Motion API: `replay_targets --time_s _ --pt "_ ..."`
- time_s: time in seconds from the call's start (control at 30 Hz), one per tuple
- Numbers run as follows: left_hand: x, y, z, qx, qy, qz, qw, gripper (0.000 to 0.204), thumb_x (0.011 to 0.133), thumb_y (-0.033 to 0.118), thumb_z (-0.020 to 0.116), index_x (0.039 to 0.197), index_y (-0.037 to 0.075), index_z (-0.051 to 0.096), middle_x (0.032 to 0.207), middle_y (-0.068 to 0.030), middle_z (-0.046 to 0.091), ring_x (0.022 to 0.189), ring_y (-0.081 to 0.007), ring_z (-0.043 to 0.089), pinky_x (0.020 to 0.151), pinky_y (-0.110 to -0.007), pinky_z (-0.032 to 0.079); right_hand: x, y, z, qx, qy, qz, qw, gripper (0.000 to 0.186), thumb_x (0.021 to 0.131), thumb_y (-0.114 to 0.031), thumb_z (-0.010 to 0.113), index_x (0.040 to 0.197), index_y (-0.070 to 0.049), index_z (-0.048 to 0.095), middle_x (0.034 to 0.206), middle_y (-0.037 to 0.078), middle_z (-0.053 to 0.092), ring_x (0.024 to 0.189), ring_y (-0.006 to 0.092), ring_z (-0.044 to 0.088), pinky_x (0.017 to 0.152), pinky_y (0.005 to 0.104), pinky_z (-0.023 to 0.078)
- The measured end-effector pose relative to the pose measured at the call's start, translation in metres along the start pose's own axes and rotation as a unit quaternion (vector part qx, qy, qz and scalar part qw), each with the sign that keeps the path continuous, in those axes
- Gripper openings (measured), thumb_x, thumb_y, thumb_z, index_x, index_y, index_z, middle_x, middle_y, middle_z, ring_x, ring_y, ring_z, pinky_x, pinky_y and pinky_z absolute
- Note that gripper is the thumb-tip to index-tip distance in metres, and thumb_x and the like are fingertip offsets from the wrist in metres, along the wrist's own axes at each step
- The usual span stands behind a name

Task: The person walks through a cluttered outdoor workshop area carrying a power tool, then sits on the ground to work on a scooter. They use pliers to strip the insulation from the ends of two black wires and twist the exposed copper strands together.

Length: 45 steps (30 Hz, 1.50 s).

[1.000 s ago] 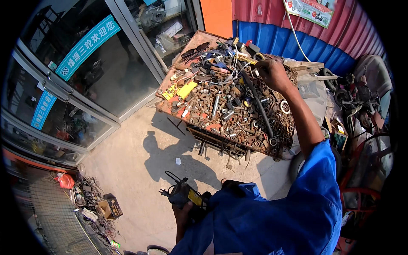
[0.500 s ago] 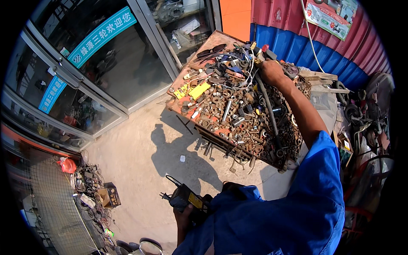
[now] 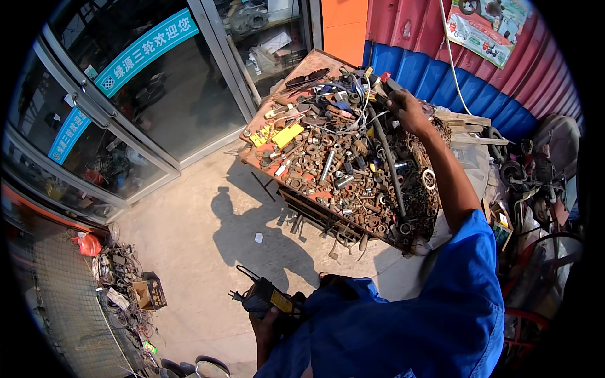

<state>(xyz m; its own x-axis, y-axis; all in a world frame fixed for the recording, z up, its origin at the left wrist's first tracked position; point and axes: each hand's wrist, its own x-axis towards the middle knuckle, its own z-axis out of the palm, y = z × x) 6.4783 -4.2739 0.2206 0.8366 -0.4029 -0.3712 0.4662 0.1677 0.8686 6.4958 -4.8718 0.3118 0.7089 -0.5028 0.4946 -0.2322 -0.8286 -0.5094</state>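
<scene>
Low in front of my body, my left hand [image 3: 267, 321] is closed around a black charger [image 3: 257, 302] with a yellow label. The charger's cord is looped above it, and a pronged plug sticks out to its left. My right arm stretches over a table [image 3: 255, 152] heaped with metal parts. At the heap's far right, my right hand [image 3: 409, 112] has its fingers bent down among dark pieces [image 3: 392, 85] and wires; what they grip is hidden. A long dark rod [image 3: 391, 165] lies just below that hand. Sockets, nuts and bolts [image 3: 343, 181] cover the tabletop.
Glass doors [image 3: 157, 101] stand at the left, by the table. Behind it rises a red and blue corrugated wall [image 3: 435, 66]. Wooden boards [image 3: 463, 120] and scrap [image 3: 535, 170] crowd the right. A cardboard box [image 3: 149, 292] and tangled wires lie on the floor at lower left.
My right hand has shifted slightly, and a yellow piece by its fingertips no longer shows there. The whole view has moved a little; the charger stays in my left hand.
</scene>
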Motion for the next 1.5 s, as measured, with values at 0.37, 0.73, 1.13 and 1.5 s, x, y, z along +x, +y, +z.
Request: replay_targets --time_s 0.37,0.73,1.13,1.5 --pt "-0.001 -0.014 -0.011 0.006 -0.008 -0.010 1.000 0.058 0.077 0.018 0.076 0.125 -0.004 0.052 0.108 -0.0177 0.066 0.095 -0.0287 0.068 0.085 -0.041 0.056 -0.016 -0.066 -0.042 0.697 -0.098 0.178 0.688 0.027 0.102 -0.027 0.054 0.116 -0.004 0.060 0.103 0.004 0.067 0.077 0.0122 0.061 0.066 0.0251 0.049" --pt "-0.039 -0.030 -0.083 -0.043 0.037 -0.033 0.998 0.073 0.076 0.013 0.079 0.138 -0.001 0.043 0.120 -0.0159 0.063 0.110 -0.0272 0.062 0.095 -0.042 0.051 -0.023 -0.193 0.010 0.706 -0.123 0.221 0.662 0.031 0.096 -0.033 0.060 0.102 -0.003 0.062 0.093 0.008 0.067 0.061 0.0089 0.052 0.044 0.0177 0.041" --pt "-0.103 -0.019 -0.207 -0.038 0.225 0.063 0.971 0.087 0.075 0.024 0.083 0.144 0.001 0.035 0.130 -0.0152 0.055 0.123 -0.0259 0.053 0.106 -0.042 0.043 -0.114 -0.336 0.220 0.651 -0.332 0.309 0.609 0.016 0.089 -0.027 0.067 0.095 -0.013 0.063 0.087 0.001 0.068 0.074 0.0157 0.066 0.058 0.0260 0.056" --pt "-0.245 -0.044 -0.285 -0.212 0.494 0.201 0.819 0.081 0.077 0.020 0.083 0.141 0.001 0.038 0.120 -0.0096 0.059 0.111 -0.0200 0.057 0.096 -0.037 0.048 -0.349 -0.557 0.446 0.294 -0.706 0.219 0.606 0.018 0.088 -0.019 0.060 0.078 -0.006 0.054 0.060 0.013 0.057 0.044 0.0224 0.053 0.039 0.0334 0.042"
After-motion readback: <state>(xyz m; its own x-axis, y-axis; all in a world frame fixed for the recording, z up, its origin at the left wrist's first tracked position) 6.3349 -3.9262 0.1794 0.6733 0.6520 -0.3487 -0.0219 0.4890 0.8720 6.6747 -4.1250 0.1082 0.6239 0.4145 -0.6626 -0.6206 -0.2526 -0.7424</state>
